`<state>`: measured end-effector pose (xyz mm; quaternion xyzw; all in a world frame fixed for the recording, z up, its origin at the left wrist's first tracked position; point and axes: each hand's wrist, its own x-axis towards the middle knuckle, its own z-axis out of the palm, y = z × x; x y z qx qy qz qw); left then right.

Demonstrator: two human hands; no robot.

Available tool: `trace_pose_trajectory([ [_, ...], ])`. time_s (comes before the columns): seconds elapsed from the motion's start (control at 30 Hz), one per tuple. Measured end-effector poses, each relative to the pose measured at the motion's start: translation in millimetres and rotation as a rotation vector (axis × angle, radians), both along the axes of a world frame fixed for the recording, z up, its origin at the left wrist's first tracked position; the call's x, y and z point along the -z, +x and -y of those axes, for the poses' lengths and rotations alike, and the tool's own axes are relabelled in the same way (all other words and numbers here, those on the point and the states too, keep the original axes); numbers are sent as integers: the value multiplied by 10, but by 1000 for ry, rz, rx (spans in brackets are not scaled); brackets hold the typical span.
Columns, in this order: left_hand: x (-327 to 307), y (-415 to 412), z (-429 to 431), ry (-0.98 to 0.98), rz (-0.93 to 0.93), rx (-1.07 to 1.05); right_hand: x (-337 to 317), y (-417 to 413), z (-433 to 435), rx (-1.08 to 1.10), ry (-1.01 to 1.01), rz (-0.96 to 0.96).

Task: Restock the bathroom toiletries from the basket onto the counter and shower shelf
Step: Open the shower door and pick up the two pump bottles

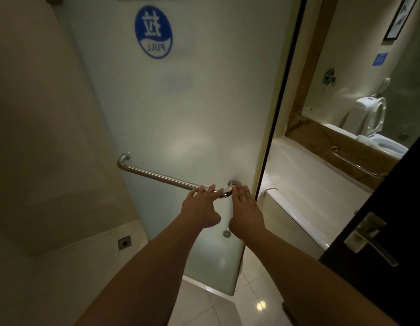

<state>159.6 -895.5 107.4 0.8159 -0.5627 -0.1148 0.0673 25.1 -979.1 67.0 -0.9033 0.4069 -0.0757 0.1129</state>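
Note:
A frosted glass shower door [180,118] fills the middle of the head view, with a steel bar handle [162,177] running across it. My left hand [202,208] reaches up to the right end of the bar, fingers spread and resting on it. Beside it, my right hand [245,208] lies flat against the glass by the bar's right mount, fingers straight and together. Neither hand holds anything. No basket, toiletries, counter or shower shelf show in this view.
A blue round sticker [153,31] marked PULL sits high on the glass. Right of the door's edge are a white bathtub [305,184] with a grab rail [354,163], and a toilet [378,128]. A dark door with a lever handle [371,238] stands at the right.

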Motion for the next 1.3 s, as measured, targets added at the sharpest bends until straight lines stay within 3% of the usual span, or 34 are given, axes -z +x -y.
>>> trace_pose_trajectory([
  [0.23, -5, -62, -164, 92, 96, -27, -262, 115, -89, -53, -55, -56],
  [0.37, -28, 205, -732, 46, 136, -240, -435, 351, -249, -190, -138, -89],
  [0.53, -297, 794, -2044, 39, 210, -499, -674, 977, -842, -382, -213, -133],
  [0.73, -619, 996, -3862, 59, 293, -814, -846, 1889, -2368, -731, -222, -126],
  [0.9, -632, 640, -5376, 82, 287, -1082, -946, 2266, -4069, -1094, -256, -89],
  [1.1, -575, -72, -6868, 162, 271, -1400, -940, 2120, -6022, -1481, -296, -12],
  [1.3, -514, -731, -7801, 218, 226, -1710, -889, 1791, -7266, -1849, -309, 53],
])
